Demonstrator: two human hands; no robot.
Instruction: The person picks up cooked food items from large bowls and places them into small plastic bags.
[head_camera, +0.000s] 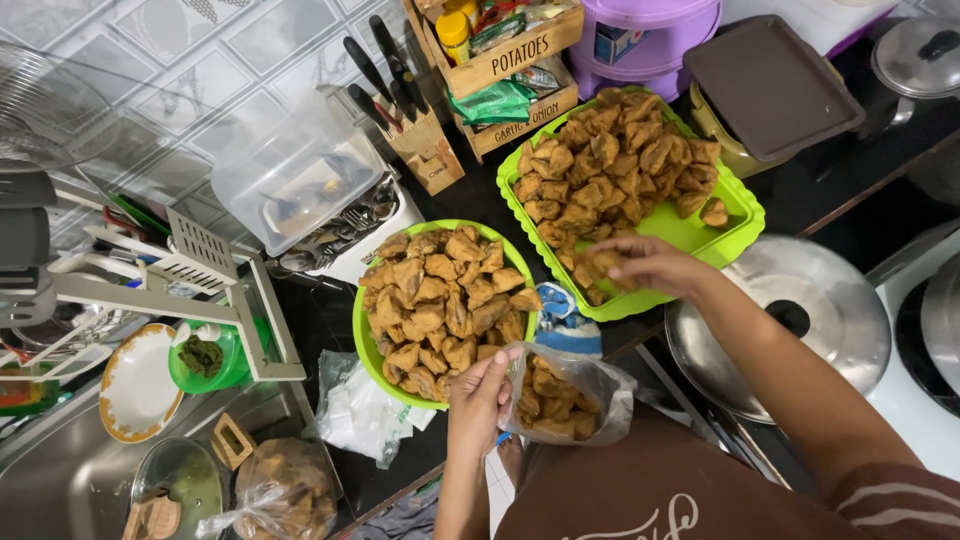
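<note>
The left hand (480, 392) pinches open the mouth of a clear bag (565, 395), held low in front of the round green bowl (362, 335) on the bench (450, 195). The bag looks roughly half full of brown fried pieces. The right hand (650, 265) is closed around a few more pieces (600, 265) over the near corner of the green tray (735, 205). Bowl and tray are both heaped (the tray bare only at its right end), so most pieces remain unbagged. A tied, filled bag (285, 490) lies by the sink (60, 470).
</note>
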